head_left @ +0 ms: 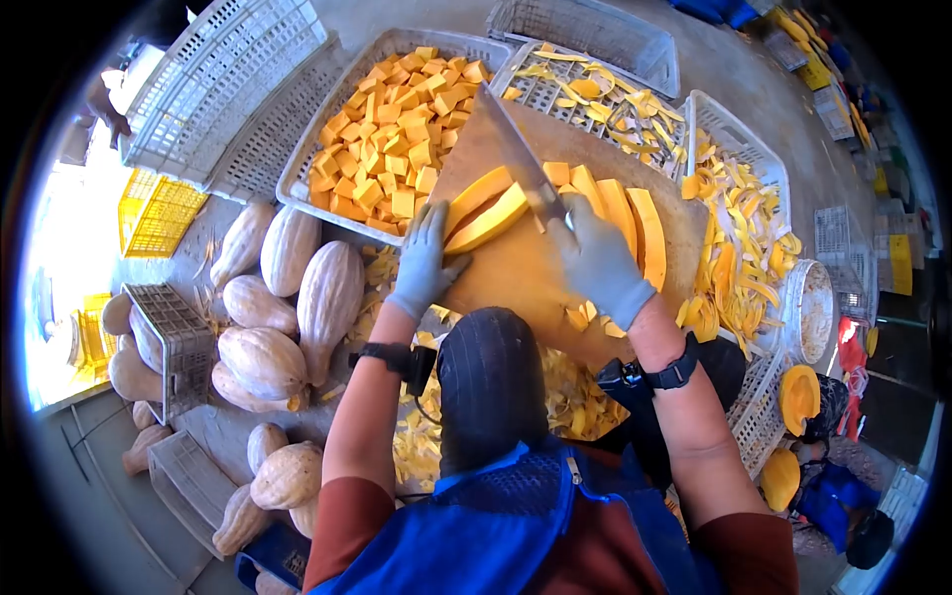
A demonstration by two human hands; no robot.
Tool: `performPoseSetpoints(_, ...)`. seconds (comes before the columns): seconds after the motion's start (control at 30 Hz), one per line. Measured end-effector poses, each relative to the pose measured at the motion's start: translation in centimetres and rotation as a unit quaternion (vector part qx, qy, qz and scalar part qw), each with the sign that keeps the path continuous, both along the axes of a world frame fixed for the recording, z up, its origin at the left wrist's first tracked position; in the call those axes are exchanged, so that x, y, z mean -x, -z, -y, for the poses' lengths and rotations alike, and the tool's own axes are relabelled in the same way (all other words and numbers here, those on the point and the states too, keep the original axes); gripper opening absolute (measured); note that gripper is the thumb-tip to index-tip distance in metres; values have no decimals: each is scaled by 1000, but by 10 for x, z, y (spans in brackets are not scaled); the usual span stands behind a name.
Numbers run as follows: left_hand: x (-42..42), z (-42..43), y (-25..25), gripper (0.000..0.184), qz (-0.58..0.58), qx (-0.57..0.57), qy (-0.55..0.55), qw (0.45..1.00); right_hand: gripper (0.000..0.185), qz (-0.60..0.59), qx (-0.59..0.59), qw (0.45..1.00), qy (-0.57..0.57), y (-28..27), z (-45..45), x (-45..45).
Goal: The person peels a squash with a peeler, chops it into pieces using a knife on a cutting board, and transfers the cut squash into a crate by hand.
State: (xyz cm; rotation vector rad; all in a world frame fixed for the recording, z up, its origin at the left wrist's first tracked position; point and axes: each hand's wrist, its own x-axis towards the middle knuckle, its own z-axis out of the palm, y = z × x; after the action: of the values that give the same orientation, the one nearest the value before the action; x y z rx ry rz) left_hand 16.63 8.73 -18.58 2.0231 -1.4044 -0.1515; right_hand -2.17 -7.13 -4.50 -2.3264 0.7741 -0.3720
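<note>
My left hand, in a grey glove, holds two long orange squash strips side by side on the wooden board. My right hand, gloved too, is closed on the handle of a large knife. The broad blade points up and to the left, beside the right ends of the strips. More thick squash strips lie on the board just beyond my right hand. Past the board's upper left edge, a white crate holds many orange squash cubes.
Crates of peelings stand behind and right of the board. Whole pale squashes lie on the floor at the left, near a grey crate. A white bucket is at the right; another person is at the lower right.
</note>
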Motion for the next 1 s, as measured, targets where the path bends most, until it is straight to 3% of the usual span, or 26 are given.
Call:
performPoseSetpoints(0.2,-2,12,-6,89,-40,-5,9,999,22,18,1,1000,-2,-19,8,-4)
performPoseSetpoints(0.37,-4,7,4,85,-16,-14,26,999,23,-158,-16,987,-17,65,-4,-4)
performPoseSetpoints(0.5,2,3,-5,82,15,-7,-17,1000,23,-189,-82,978,-14,25,-7,-1)
performPoseSetpoints(0.6,11,-12,-4,73,47,20,-79,996,25,-173,-66,983,9,-12,-21,2)
performPoseSetpoints(0.8,14,-16,14,59,73,38,-98,992,29,-201,-33,976,-76,70,-16,-18)
performPoseSetpoints(1.0,21,-39,6,57,94,34,-130,986,24,-154,-43,986,-55,-5,-39,-10)
